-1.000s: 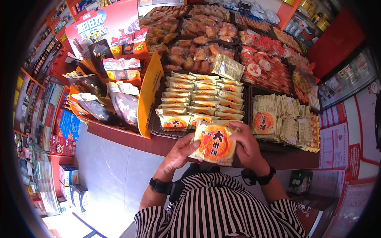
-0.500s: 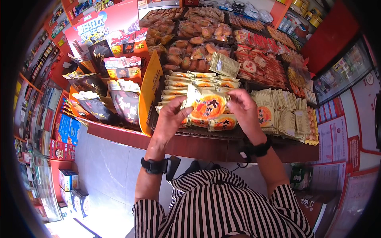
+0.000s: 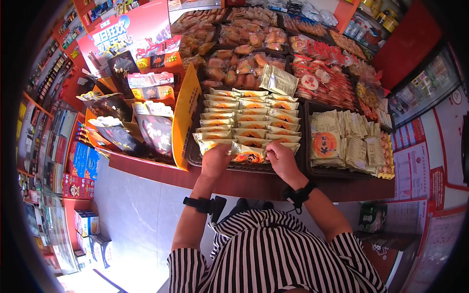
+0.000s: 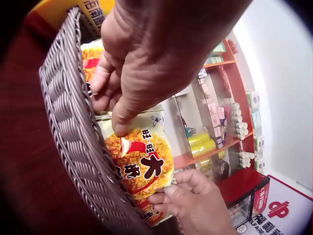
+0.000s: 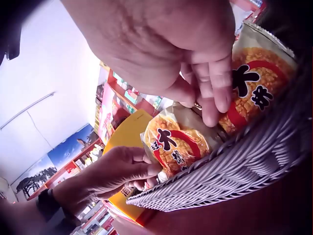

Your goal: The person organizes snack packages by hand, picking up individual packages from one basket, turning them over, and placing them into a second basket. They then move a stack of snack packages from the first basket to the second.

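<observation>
A cream rice cracker packet (image 3: 247,155) with an orange cracker picture stands in the front row of a woven basket (image 4: 68,112). My left hand (image 3: 216,160) pinches its left edge, the thumb lying on the printed face in the left wrist view. At the opposite edge, my right hand (image 3: 282,161) pinches the packet between thumb and fingers. Behind it, matching packets (image 3: 251,124) stand in three columns. Another packet (image 5: 254,83) of the same kind sits beside my right hand, close to the basket wall.
One packet (image 3: 279,80) lies flat, back side up, behind the columns. To the right stands a basket of more cracker packets (image 3: 326,141). An orange display box (image 3: 188,115) with dark pouches borders the left side. Trays of wrapped bread (image 3: 239,68) fill the back.
Both hands have lowered the packet from in front of and above the basket into its front row, and have drawn nearer the packet's side edges.
</observation>
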Demonstrator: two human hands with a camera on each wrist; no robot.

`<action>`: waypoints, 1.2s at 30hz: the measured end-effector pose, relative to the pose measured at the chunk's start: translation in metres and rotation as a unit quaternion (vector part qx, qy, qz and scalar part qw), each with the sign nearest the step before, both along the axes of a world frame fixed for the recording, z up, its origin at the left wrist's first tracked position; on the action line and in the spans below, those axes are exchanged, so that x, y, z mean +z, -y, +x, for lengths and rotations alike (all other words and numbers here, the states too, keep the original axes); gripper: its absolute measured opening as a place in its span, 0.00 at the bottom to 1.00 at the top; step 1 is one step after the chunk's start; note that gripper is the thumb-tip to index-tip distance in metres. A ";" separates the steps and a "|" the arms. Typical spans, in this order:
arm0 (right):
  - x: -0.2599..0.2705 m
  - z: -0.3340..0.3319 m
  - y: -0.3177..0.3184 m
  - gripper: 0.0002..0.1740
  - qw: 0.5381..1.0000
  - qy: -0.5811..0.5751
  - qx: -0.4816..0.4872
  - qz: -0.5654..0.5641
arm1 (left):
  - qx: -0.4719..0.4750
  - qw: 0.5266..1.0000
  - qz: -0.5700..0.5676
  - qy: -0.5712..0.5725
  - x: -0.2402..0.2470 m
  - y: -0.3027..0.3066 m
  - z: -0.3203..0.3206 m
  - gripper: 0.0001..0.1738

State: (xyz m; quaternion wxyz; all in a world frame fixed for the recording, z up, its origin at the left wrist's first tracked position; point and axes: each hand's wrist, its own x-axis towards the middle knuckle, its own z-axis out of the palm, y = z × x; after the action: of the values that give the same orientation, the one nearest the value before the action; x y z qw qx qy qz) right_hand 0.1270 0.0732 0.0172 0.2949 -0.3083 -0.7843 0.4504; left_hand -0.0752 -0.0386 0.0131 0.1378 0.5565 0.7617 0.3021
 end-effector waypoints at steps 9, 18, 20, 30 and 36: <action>-0.004 -0.007 -0.009 0.06 0.976 0.083 -0.016 0.200 | 0.032 0.987 -0.106 -0.115 0.000 -0.008 0.010 0.16; -0.001 -0.003 -0.012 0.10 0.985 0.076 -0.009 0.154 | 0.039 0.970 -0.169 -0.173 0.016 -0.006 0.012 0.16; 0.009 0.000 -0.007 0.11 0.993 0.066 -0.012 0.093 | 0.038 0.972 -0.157 -0.168 0.015 -0.002 0.010 0.15; 0.019 -0.006 -0.001 0.08 0.995 0.078 0.025 0.057 | 0.012 0.997 0.019 -0.080 0.014 -0.003 0.035 0.11; 0.050 -0.009 -0.095 0.11 0.985 0.003 -0.099 0.145 | 0.030 0.992 0.113 -0.046 0.013 -0.008 0.028 0.10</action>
State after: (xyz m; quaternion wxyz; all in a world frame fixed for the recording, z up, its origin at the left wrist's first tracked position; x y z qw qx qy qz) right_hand 0.1177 0.1677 0.0671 0.3770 -0.3395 -0.8079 0.2998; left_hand -0.0470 -0.0308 0.0264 0.0296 0.5583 0.7448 0.3642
